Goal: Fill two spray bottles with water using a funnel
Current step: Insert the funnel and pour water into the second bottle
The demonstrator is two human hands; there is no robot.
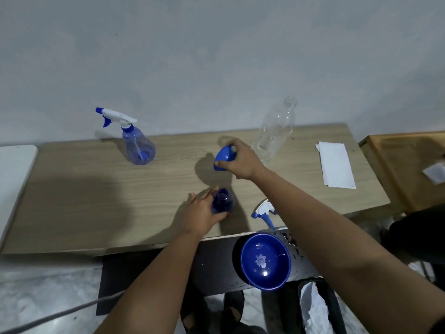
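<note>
The funnel (222,158) was above the table (96,189), gripped by the right hand (240,160), beyond the open-necked spray bottle (222,201), which stood near the front edge with the left hand (202,213) wrapped round its side.

Dim, soft-focus wide-angle view, dark shadows, bowed edges

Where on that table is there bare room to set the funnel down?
Widest bare patch: table left-front, between capped spray bottle and left hand. Smaller gap between clear bottle and paper. Crowded around open bottle and spray head.
</note>
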